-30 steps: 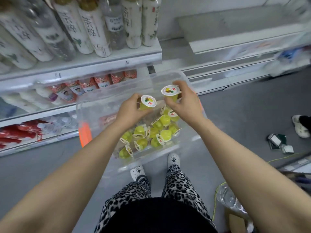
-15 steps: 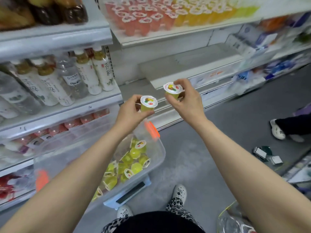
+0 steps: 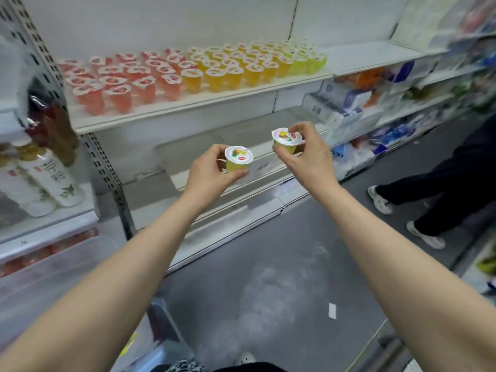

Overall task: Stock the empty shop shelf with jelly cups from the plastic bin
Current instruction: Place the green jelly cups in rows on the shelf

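Observation:
My left hand grips a small green jelly cup with a white fruit-printed lid, held upright. My right hand pinches a second green jelly cup of the same kind, a little higher and to the right. Both cups hang in the air in front of a bare white shelf. One level up, a shelf carries several rows of red, orange and green jelly cups. The clear plastic bin shows only as a blurred wall at the lower left.
Tall drink bottles stand on the left shelving. Boxed goods fill the shelves at the right. Another person's legs and white shoes stand on the grey floor at the right.
My view has lifted from the bin on the floor to the shelves. Both hands carried their cups up and away from the bin, which has slid to the lower left.

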